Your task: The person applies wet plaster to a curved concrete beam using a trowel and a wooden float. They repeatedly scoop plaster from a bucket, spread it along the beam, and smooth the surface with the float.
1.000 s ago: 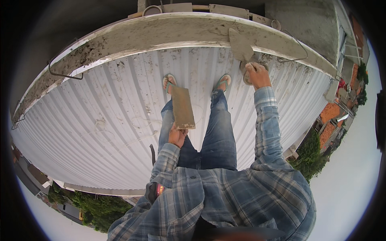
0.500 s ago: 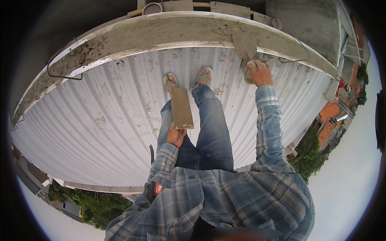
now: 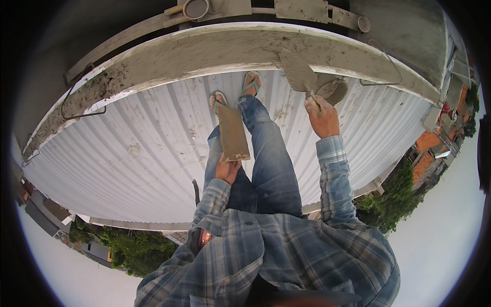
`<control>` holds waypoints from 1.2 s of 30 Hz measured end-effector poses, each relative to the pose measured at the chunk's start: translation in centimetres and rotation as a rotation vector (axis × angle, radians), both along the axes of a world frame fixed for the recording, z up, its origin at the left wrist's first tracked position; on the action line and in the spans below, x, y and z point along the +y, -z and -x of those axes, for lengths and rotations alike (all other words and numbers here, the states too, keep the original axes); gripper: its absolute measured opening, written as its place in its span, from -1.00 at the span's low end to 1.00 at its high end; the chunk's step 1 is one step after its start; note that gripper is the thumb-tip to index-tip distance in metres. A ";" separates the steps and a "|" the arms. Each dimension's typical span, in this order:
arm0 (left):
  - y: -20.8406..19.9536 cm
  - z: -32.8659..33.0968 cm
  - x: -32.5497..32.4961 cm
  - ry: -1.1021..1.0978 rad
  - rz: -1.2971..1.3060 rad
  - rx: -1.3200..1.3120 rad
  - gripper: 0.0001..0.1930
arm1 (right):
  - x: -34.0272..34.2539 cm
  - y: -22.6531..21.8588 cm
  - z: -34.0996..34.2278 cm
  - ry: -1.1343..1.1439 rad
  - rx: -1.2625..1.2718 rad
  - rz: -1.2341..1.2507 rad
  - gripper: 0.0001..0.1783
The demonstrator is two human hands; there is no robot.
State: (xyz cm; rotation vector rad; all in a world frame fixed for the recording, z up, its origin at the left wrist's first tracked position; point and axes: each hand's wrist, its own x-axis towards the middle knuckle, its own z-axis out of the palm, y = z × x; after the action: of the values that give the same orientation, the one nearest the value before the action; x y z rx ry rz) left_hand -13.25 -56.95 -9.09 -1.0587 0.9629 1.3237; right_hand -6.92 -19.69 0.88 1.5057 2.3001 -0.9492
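Note:
My right hand grips the handle of a mortar-smeared trowel. The trowel's pointed blade lies over the near edge of a long grey mortar-covered ledge. Just behind that blade, against the ledge, is a round grey container, partly hidden by the trowel and my hand. Low in front of my legs, my left hand is closed round a flat rectangular plastering float. The float's broad brown face is turned up and hides its handle.
I stand in sandals on white corrugated roofing sheet spattered with mortar. Bent metal rods hook over the ledge on both sides. Boards and a round cup-like piece lie beyond it. Trees and rooftops lie past the roof's edges.
My right hand has drawn back and slightly left with the trowel, showing more of the round container. My right foot has stepped toward the ledge. The float remains in my left hand.

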 end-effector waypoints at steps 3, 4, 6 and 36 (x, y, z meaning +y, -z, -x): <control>-0.8 0.0 1.4 0.015 0.022 0.003 -0.70 | 0.3 0.3 -0.6 0.062 0.028 -0.013 -0.61; -1.0 0.1 1.8 0.017 0.012 0.021 -0.69 | 0.4 0.6 -0.5 0.042 0.024 -0.010 -0.60; -1.6 0.3 2.5 0.020 -0.009 0.057 -0.68 | 0.5 1.2 -0.3 0.001 0.018 -0.003 -0.59; -5.7 14.8 -2.7 0.460 0.118 0.075 -0.70 | -10.4 0.6 9.1 0.670 0.159 0.281 -0.63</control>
State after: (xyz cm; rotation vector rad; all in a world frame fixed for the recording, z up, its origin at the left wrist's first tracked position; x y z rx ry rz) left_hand -28.08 -59.61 -3.37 -0.8130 1.2658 0.9403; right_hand -16.01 -30.13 0.25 2.1667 1.6459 -1.5211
